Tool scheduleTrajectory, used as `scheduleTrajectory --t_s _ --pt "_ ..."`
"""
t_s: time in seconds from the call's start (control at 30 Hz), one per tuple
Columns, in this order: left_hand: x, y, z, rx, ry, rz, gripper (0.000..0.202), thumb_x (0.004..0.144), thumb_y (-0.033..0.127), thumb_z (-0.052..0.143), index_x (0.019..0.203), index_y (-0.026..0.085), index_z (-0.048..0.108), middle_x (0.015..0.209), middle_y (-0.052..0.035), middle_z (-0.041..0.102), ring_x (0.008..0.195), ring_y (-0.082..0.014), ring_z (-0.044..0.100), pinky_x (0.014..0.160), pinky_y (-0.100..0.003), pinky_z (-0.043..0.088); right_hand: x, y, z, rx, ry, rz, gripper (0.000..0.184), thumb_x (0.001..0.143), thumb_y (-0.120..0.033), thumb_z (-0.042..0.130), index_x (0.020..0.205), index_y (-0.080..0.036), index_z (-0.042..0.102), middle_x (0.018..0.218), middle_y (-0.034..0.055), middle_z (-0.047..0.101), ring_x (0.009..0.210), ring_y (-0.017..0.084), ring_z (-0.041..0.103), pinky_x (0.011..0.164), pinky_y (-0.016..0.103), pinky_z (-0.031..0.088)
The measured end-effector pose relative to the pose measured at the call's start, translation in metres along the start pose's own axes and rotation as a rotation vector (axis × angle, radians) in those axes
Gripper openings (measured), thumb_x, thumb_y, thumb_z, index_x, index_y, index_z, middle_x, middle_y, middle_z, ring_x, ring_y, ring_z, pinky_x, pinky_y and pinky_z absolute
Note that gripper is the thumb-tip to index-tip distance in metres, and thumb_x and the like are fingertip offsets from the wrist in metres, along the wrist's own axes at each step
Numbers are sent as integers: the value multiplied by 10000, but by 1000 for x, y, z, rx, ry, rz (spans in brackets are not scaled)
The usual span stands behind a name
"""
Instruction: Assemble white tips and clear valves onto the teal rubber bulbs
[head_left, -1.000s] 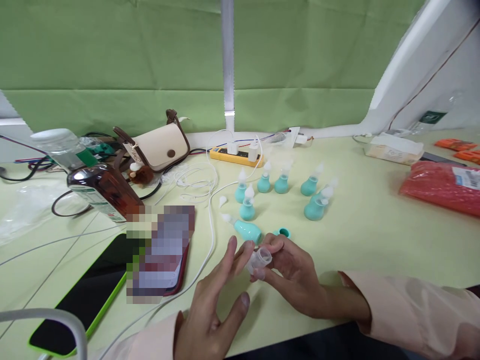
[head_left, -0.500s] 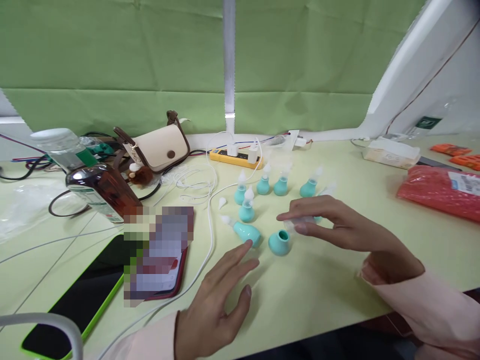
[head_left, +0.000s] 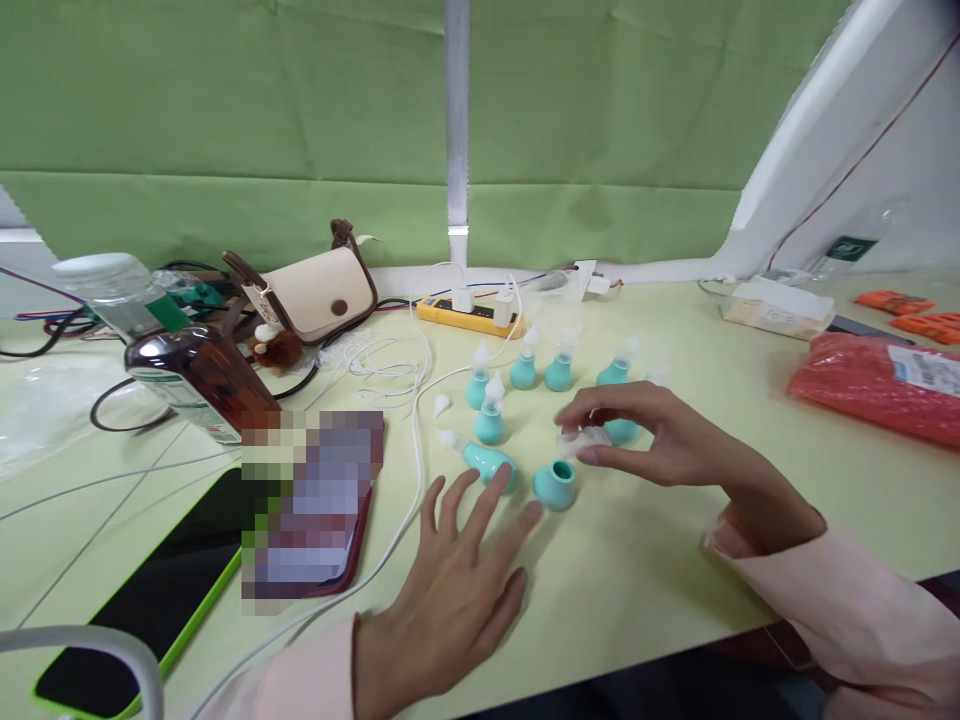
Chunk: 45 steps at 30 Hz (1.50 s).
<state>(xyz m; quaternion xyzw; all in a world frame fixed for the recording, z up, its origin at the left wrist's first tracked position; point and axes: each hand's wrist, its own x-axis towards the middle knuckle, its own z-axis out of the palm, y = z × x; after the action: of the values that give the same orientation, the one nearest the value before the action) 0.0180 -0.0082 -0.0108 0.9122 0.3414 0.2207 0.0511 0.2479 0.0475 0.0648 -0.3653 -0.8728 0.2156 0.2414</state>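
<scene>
My right hand (head_left: 660, 440) pinches a small clear plastic tip (head_left: 583, 440) just above and right of an open teal rubber bulb (head_left: 555, 484) standing on the pale green table (head_left: 675, 560). My left hand (head_left: 450, 590) hovers with fingers spread, its fingertips close to that bulb and to a teal bulb with a white tip lying on its side (head_left: 484, 460). Several assembled teal bulbs with clear tips (head_left: 559, 370) stand behind. A loose white tip (head_left: 442, 404) lies to the left.
A phone with a red case (head_left: 315, 510) and a green-cased phone (head_left: 142, 610) lie at the left, crossed by a white cable (head_left: 417, 450). A brown bottle (head_left: 202, 385), a beige handbag (head_left: 315, 295), a yellow power strip (head_left: 469, 314) and a red packet (head_left: 877, 385) surround the work area.
My right hand carried the clear tip away from my left hand to above the open bulb. My left hand moved forward and spread its fingers near the bulbs.
</scene>
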Motion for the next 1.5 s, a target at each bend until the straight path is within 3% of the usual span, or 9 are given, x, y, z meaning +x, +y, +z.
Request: scheduleTrajectory --t_s 0.07,0.17,0.37,0.53,0.67,0.8,0.9,1.2,1.5 --pt "6 5 6 66 -7 -1 557 795 195 460 1263 409 247 1386 -80 127 1220 -415 93 847 -671 153 1 0 2 -19 -35 -9 292 820 -275 447 1104 -236 506 875 36 548 767 135 511 694 285 429" --pt "16 13 16 74 -34 -32 518 820 260 440 1249 462 232 1384 -89 123 1230 -438 35 821 -695 137 2 2 7 2 -100 -25 272 859 -258 370 1073 -260 537 863 37 504 785 132 495 684 282 427" --pt "36 20 25 78 20 -91 353 839 395 360 1191 404 391 1340 -78 261 1232 -405 98 832 -689 117 2 2 17 235 98 53 126 777 -247 525 875 -208 593 813 30 550 759 138 525 671 278 468" --pt "42 21 21 67 26 -44 314 842 298 361 1144 313 448 1176 -102 430 1162 -356 257 819 -664 160 1 4 35 453 340 39 63 686 -181 629 729 -179 582 765 26 576 734 141 554 623 272 499" --pt "33 18 12 106 71 56 248 835 188 351 974 286 532 1024 -97 491 981 -293 408 739 -533 308 -1 1 48 664 456 52 152 671 -154 642 789 -180 551 741 14 561 694 124 555 567 249 515" --pt "19 11 4 81 68 155 178 773 174 393 850 223 546 781 -67 471 731 -205 441 586 -311 376 -3 -6 56 783 328 33 161 706 -148 606 862 -163 576 762 27 544 689 114 543 560 237 513" --pt "12 6 1 18 78 177 145 721 181 398 760 214 534 679 -36 414 608 -175 410 444 -232 287 -5 -9 59 840 237 -4 135 712 -130 594 843 -158 577 762 25 517 650 106 531 529 241 505" --pt "2 -3 -2 -53 153 327 153 730 150 371 785 219 496 580 6 366 479 -137 344 412 -224 261 -10 -8 55 745 28 -59 233 632 -84 654 845 -156 596 775 40 557 688 121 549 550 229 477" --pt "-1 -5 -2 -249 261 213 176 713 74 415 687 173 557 616 -27 428 515 -124 406 436 -222 321 -10 -17 50 327 -20 -221 232 714 -129 592 939 -188 602 830 45 586 690 102 558 587 219 467"
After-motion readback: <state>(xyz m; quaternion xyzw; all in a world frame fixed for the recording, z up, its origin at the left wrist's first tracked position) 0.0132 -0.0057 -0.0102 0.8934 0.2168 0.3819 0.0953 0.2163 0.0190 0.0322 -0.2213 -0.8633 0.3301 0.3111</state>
